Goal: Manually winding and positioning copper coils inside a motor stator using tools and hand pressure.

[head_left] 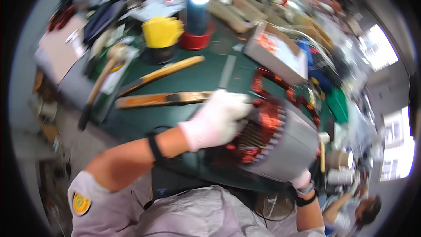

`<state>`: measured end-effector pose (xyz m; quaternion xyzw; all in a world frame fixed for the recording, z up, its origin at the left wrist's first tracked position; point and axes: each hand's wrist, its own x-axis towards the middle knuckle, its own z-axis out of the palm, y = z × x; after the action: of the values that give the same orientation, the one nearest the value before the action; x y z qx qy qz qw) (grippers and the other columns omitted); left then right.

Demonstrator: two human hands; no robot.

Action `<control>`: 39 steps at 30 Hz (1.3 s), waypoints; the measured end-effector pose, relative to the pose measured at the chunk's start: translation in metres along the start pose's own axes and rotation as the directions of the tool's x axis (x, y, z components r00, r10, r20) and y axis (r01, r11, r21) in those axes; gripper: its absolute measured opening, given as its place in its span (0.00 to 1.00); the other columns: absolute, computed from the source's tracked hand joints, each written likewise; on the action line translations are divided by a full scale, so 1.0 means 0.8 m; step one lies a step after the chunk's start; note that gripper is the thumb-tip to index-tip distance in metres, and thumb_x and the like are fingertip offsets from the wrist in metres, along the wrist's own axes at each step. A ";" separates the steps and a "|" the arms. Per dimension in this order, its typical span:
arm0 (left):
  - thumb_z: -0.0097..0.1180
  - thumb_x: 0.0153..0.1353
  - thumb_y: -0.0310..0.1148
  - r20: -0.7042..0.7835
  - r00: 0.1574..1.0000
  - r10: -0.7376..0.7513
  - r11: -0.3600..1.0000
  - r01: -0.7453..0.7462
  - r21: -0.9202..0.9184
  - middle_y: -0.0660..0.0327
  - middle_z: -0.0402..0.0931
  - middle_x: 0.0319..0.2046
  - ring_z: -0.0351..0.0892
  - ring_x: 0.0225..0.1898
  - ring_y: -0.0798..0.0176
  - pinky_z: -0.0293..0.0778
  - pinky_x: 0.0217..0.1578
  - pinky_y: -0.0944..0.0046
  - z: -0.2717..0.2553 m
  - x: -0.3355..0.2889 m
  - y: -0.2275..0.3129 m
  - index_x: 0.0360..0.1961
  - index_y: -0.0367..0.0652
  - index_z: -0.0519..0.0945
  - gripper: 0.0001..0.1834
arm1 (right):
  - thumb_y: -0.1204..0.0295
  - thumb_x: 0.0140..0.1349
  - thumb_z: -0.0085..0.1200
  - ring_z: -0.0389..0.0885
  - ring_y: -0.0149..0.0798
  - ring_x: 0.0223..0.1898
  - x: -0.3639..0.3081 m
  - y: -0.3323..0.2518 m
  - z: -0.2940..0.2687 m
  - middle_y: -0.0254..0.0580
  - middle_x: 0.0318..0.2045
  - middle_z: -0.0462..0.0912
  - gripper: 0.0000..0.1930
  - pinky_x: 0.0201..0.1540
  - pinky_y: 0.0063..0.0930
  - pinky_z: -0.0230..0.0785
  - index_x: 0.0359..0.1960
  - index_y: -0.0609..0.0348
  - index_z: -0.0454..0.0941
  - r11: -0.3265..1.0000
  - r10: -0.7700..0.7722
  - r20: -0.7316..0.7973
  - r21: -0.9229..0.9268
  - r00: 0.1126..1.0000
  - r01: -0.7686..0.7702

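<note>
A grey motor stator (294, 142) with red-brown copper windings (268, 116) lies on its side in front of me, its slotted bore facing left. My left hand (219, 118), in a white glove, is closed at the winding end, fingers curled against the coils; motion blur softens the fingertips. At the stator's lower right, my right hand (301, 180), also gloved, grips the outer shell. Most of its fingers are hidden behind the metal. Loose red-brown coils (263, 81) extend beyond the stator's far side.
On the green tabletop (184, 79) lie two wooden-handled tools, a wooden strip (162, 100) and a stick (173, 69). A mallet (103, 77) rests at left. Farther back stand a yellow-topped cup (162, 35), a red roll (197, 39) and a cardboard box (276, 52). Another person (351, 210) sits at lower right.
</note>
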<state>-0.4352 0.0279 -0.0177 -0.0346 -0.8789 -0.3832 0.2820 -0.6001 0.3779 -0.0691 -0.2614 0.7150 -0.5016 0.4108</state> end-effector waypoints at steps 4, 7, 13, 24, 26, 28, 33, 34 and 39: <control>0.62 0.47 0.22 0.084 0.996 -0.006 0.992 -0.005 0.128 0.51 0.78 0.32 0.78 0.39 0.40 0.70 0.40 0.48 -0.010 0.004 0.012 0.35 0.41 0.79 0.11 | 0.71 0.60 0.63 0.79 0.55 0.59 -0.030 -0.085 0.043 0.53 0.56 0.80 0.24 0.62 0.50 0.71 0.59 0.59 0.77 0.660 -0.419 -0.097 -0.715 0.903 0.230; 0.63 0.49 0.22 0.058 0.998 -0.040 0.999 0.040 0.008 0.53 0.79 0.33 0.78 0.37 0.44 0.70 0.41 0.51 -0.014 0.004 0.020 0.38 0.39 0.80 0.13 | 0.73 0.59 0.62 0.79 0.60 0.55 -0.059 -0.113 0.062 0.54 0.50 0.81 0.20 0.58 0.51 0.71 0.54 0.60 0.82 0.418 -0.621 -0.069 -0.872 0.781 0.254; 0.69 0.50 0.23 0.025 0.993 -0.118 0.993 0.119 -0.019 0.60 0.81 0.34 0.73 0.39 0.53 0.69 0.45 0.57 -0.010 -0.005 0.020 0.38 0.42 0.83 0.13 | 0.73 0.62 0.65 0.88 0.51 0.41 -0.118 -0.063 -0.005 0.48 0.39 0.88 0.13 0.46 0.41 0.81 0.48 0.60 0.87 0.534 -0.554 -0.273 -0.841 0.787 0.084; 0.68 0.51 0.26 0.077 0.994 -0.078 0.987 0.066 0.148 0.59 0.82 0.31 0.76 0.36 0.49 0.68 0.42 0.56 -0.010 0.006 0.027 0.36 0.46 0.83 0.10 | 0.78 0.55 0.58 0.83 0.62 0.45 -0.137 0.012 -0.124 0.60 0.39 0.82 0.26 0.49 0.54 0.78 0.57 0.67 0.71 0.273 -0.236 -0.642 -0.764 0.729 -0.585; 0.68 0.50 0.26 0.095 0.993 -0.076 0.984 0.059 0.166 0.59 0.81 0.31 0.76 0.35 0.49 0.68 0.41 0.56 -0.013 0.003 0.020 0.34 0.46 0.82 0.10 | 0.76 0.57 0.58 0.84 0.63 0.43 -0.152 0.013 -0.139 0.61 0.38 0.83 0.21 0.47 0.55 0.78 0.53 0.66 0.73 0.266 -0.249 -0.619 -0.784 0.745 -0.561; 0.66 0.50 0.25 0.100 0.991 -0.087 0.990 0.075 0.118 0.58 0.80 0.29 0.77 0.33 0.48 0.69 0.40 0.55 -0.017 0.005 0.027 0.31 0.47 0.80 0.08 | 0.72 0.60 0.59 0.85 0.65 0.42 -0.171 0.007 -0.152 0.61 0.38 0.85 0.15 0.46 0.58 0.77 0.47 0.63 0.76 0.247 -0.251 -0.592 -0.804 0.765 -0.541; 0.66 0.52 0.28 0.117 0.993 0.000 0.996 -0.011 0.086 0.46 0.80 0.28 0.80 0.34 0.35 0.76 0.37 0.41 -0.026 0.011 0.009 0.33 0.41 0.80 0.08 | 0.72 0.61 0.60 0.84 0.66 0.45 -0.241 -0.078 -0.154 0.62 0.41 0.84 0.20 0.49 0.54 0.77 0.55 0.64 0.79 0.164 -0.171 -0.458 -0.887 0.873 -0.433; 0.67 0.54 0.30 0.122 0.992 -0.020 0.991 0.003 0.134 0.46 0.81 0.29 0.82 0.35 0.36 0.78 0.39 0.41 -0.019 0.008 -0.003 0.32 0.41 0.80 0.08 | 0.73 0.60 0.60 0.83 0.66 0.45 -0.243 -0.094 -0.140 0.61 0.41 0.84 0.20 0.49 0.53 0.77 0.55 0.64 0.79 0.165 -0.246 -0.421 -0.906 0.873 -0.390; 0.66 0.54 0.31 0.200 0.978 -0.055 0.998 0.045 0.052 0.51 0.84 0.30 0.86 0.37 0.42 0.80 0.40 0.47 -0.020 0.013 -0.007 0.36 0.44 0.87 0.07 | 0.85 0.56 0.57 0.84 0.62 0.41 -0.177 -0.156 -0.037 0.58 0.38 0.84 0.22 0.45 0.49 0.75 0.55 0.65 0.79 0.043 -0.441 -0.131 -0.991 0.888 -0.125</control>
<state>-0.4381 0.0111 -0.0074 -0.0446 -0.9123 -0.3640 0.1826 -0.5554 0.4589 0.0982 -0.4389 0.8921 0.0399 -0.0996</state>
